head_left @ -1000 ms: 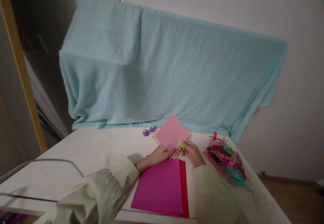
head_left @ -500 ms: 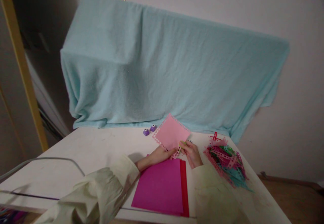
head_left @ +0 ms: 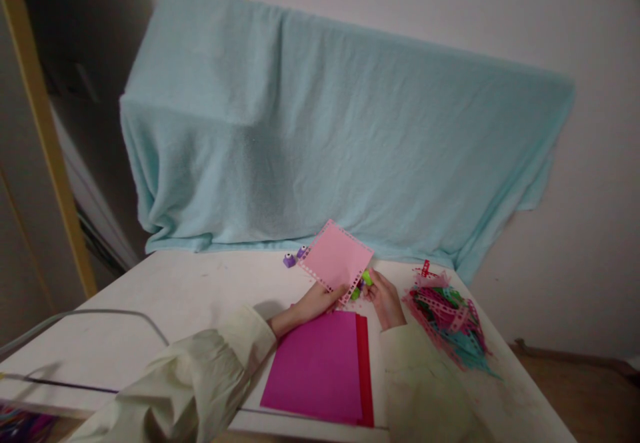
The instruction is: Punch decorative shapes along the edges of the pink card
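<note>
– Where is the pink sheet [head_left: 336, 255] held?
– Its near corner is pinched in the left hand [head_left: 319, 301], with the thumb laid on top; the rest is extended forward from the grip, tilted above the table [head_left: 200, 289].
– And the right hand [head_left: 385, 298]?
– The green tool [head_left: 368, 277] is pinched there, just beside the sheet's right-hand edge. Whether that edge is caught in it cannot be told at this size.
– What is placed nearby?
– Purple pieces [head_left: 289, 261] are set by the sheet's left corner, purple paper [head_left: 315, 369] is laid over red paper [head_left: 367, 376] nearer the body, and scraps [head_left: 453, 319] are heaped right of the right hand.
</note>
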Available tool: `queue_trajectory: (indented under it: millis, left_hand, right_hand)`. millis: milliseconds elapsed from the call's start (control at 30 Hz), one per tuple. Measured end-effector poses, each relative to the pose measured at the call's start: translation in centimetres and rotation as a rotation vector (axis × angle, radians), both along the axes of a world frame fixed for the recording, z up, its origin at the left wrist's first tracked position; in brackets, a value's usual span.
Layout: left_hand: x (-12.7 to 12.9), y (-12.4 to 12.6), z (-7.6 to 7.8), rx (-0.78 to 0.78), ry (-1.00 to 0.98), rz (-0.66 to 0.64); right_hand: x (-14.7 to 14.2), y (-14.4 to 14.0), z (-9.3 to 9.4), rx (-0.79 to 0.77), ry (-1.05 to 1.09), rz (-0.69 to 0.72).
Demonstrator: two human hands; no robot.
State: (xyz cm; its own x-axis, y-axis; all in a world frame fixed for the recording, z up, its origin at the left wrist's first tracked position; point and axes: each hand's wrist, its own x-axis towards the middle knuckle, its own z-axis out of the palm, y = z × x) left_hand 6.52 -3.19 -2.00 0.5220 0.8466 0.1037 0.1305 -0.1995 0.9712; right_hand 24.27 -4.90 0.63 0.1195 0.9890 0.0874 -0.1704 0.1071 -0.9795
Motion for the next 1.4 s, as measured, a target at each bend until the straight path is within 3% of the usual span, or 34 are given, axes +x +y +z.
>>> queue_trajectory:
  millis: [367, 633, 1067, 1400]
  left_hand:
    - [0.0, 0.0, 0.2, 0.029, 0.025, -0.002]
    - [-0.1, -0.4, 1.1, 0.169, -0.063, -0.005]
    - [-0.1, -0.1, 0.2, 0.148, -0.017, -0.021]
    - [-0.1, -0.2, 0.5, 0.141, 0.032, -0.026]
  right_hand:
    - [-0.2, -0.4, 1.0, -0.011, -0.062, -0.035]
    - [0.2, -0.3, 0.9, 0.012, -0.093, -0.077]
    - [1.4, 0.7, -1.3, 0.038, -0.066, 0.000]
    - [1.4, 0.6, -1.3, 0.042, -0.037, 0.053]
